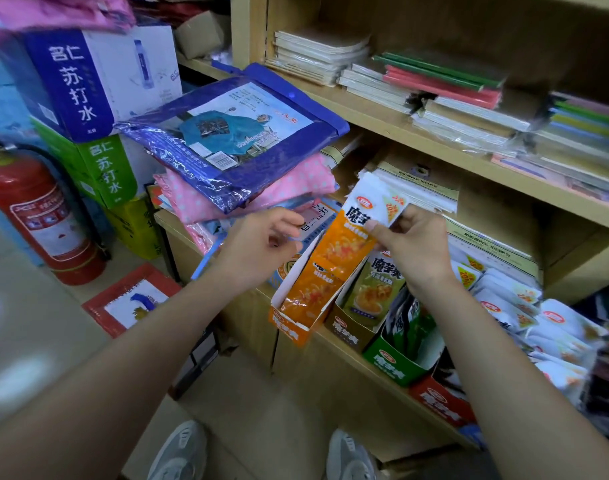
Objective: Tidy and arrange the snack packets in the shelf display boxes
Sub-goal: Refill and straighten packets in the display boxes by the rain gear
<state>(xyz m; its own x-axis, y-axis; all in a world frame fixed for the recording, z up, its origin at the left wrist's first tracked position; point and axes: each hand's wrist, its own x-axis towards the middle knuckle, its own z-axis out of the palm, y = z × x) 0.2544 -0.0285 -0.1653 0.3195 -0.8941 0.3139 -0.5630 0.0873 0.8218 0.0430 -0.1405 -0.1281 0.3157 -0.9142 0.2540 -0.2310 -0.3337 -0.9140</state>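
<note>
Above the orange box (pixel 289 328), orange packet (pixel 347 242) in grip of right hand (pixel 415 245)

Orange snack packet (pixel 351 233) tilted above orange display box (pixel 292 327); others upright inside.

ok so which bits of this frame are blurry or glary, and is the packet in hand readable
Head view: the orange packet pinched by the right hand is sharp, print readable; head view: left side smears, the fire extinguisher soft; head view: glare streaks on the blue raincoat wrapper; head view: wide-angle lens bows the shelf edge.
</note>
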